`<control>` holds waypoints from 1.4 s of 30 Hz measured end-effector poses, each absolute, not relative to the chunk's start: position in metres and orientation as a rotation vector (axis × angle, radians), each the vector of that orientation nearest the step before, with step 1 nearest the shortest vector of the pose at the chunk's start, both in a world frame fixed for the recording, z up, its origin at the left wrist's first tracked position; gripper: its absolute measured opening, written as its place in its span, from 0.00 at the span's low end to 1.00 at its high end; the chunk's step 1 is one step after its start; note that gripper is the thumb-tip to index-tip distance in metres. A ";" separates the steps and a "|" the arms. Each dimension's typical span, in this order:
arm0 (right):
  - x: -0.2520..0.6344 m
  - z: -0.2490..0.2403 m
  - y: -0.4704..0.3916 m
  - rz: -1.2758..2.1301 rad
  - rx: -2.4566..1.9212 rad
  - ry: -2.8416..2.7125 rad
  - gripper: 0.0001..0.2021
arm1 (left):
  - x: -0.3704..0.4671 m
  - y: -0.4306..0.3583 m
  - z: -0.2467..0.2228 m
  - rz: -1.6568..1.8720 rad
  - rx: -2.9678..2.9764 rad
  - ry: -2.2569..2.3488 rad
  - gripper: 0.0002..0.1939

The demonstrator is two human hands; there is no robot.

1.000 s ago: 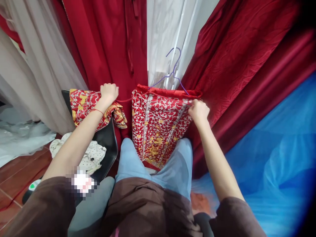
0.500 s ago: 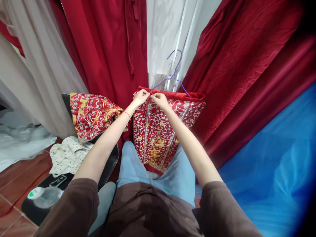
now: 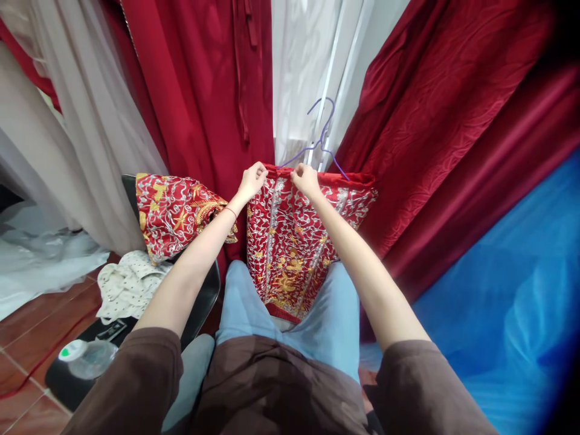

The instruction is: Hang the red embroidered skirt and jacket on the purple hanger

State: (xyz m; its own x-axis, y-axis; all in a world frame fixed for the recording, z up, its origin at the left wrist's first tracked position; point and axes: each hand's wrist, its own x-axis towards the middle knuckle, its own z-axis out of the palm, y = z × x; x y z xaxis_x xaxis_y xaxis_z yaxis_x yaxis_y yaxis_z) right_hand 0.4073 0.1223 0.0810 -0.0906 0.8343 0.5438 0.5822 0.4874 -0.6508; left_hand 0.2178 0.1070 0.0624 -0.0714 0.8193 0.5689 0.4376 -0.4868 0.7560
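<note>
A red skirt-like garment (image 3: pixel 290 241) with silver and gold embroidery hangs in front of my legs. Out of its red top band (image 3: pixel 333 179) rises a purple wire hanger (image 3: pixel 323 130), its hook free at the top. My left hand (image 3: pixel 252 181) is closed in a pinch at the left end of that band. A short way to its right, my right hand (image 3: pixel 306 179) pinches the same top edge, just left of the hanger's middle. What lies between the fingertips themselves is too small to make out.
To the left, a black chair (image 3: pixel 206 290) bears another red embroidered garment (image 3: pixel 176 211), a dotted white cloth (image 3: pixel 131 287) and a clear plastic bottle (image 3: pixel 90 358). Red drapes (image 3: pixel 203 90) hang behind, with a blue sheet (image 3: pixel 502 302) on the right.
My hands have moved apart along the top band, the right one going right and the left one slightly left. A thin red cord that hung between them no longer shows.
</note>
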 end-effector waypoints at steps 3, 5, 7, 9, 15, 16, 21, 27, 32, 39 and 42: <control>0.407 0.082 0.122 0.745 -1.163 -1.653 0.11 | 0.213 0.104 0.065 1.573 1.798 1.180 0.11; 0.413 0.081 0.119 0.822 -1.169 -1.609 0.11 | 0.207 0.100 0.069 1.516 1.872 1.181 0.13; 0.425 0.079 0.117 0.793 -1.192 -1.632 0.11 | 0.202 0.094 0.073 1.397 1.971 1.347 0.13; 0.436 0.078 0.115 0.832 -1.186 -1.758 0.10 | 0.199 0.087 0.079 1.371 2.029 1.664 0.11; 0.446 0.079 0.113 1.295 -0.738 -1.904 0.19 | 0.216 0.084 0.090 1.859 1.751 1.637 0.13; 0.444 0.079 0.113 1.297 -0.698 -1.834 0.22 | 0.220 0.085 0.091 1.833 1.703 1.486 0.14; 0.432 0.081 0.107 1.032 -0.684 -1.713 0.23 | 0.228 0.083 0.093 1.082 2.029 1.097 0.13; 0.421 0.091 0.095 0.621 -0.586 -2.143 0.11 | 0.224 0.083 0.094 0.915 2.174 1.051 0.12; 0.423 0.092 0.095 0.223 -0.617 -2.333 0.13 | 0.218 0.077 0.096 0.806 2.064 1.138 0.11; 0.423 0.086 0.092 0.019 -0.635 -2.316 0.10 | 0.222 0.070 0.087 0.874 1.852 1.073 0.12; 0.421 0.088 0.091 -0.014 -0.631 -2.392 0.09 | 0.222 0.069 0.085 0.830 1.788 1.071 0.13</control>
